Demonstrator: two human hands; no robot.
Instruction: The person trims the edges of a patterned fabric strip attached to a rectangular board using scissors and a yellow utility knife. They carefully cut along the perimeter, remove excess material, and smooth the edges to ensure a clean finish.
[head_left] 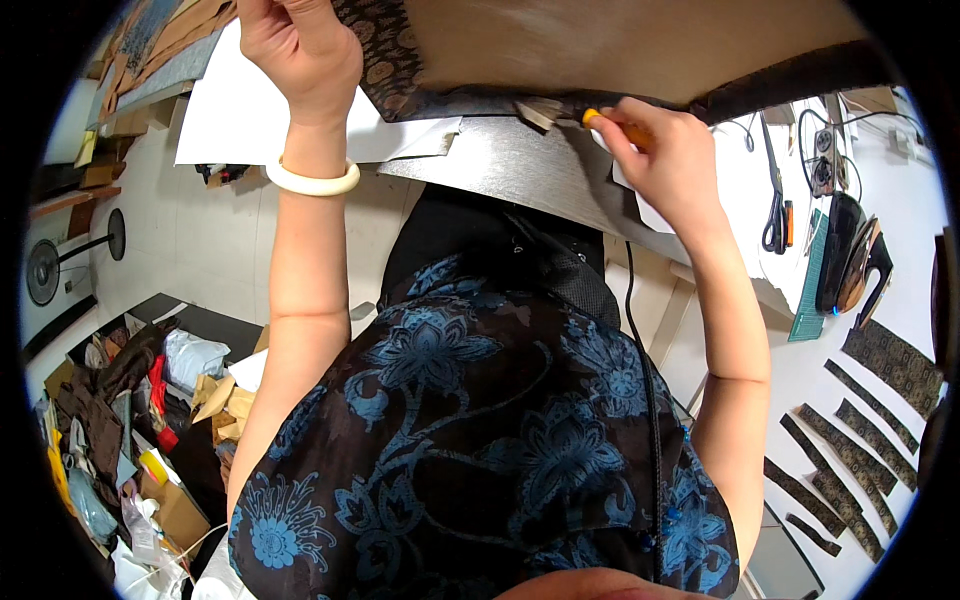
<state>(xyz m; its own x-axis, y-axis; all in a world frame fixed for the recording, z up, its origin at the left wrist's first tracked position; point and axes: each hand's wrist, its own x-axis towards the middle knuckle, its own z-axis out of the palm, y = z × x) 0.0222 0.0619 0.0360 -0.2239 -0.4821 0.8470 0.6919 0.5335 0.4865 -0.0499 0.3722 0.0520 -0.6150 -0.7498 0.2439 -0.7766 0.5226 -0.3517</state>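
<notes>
My right hand [655,150] is closed around the yellow-orange handle of a flat brush [541,113]. Its pale bristles point left and meet the dark near edge of a large brown fabric piece [570,50], which has a black border. Patterned dark cloth [385,55] with bronze-coloured motifs forms its left side. My left hand [300,45], with a cream bangle on the wrist, is raised left of that cloth. Its fingers are curled and partly cut off by the upper edge, so what they hold, if anything, is hidden.
A metal-topped table [500,160] with white paper [240,115] lies beneath the fabric. Black scissors [774,190], a green cutting mat [812,270] and cut patterned strips [850,450] are on the right. Bags and scraps [130,430] pile up at lower left, near a fan [45,272].
</notes>
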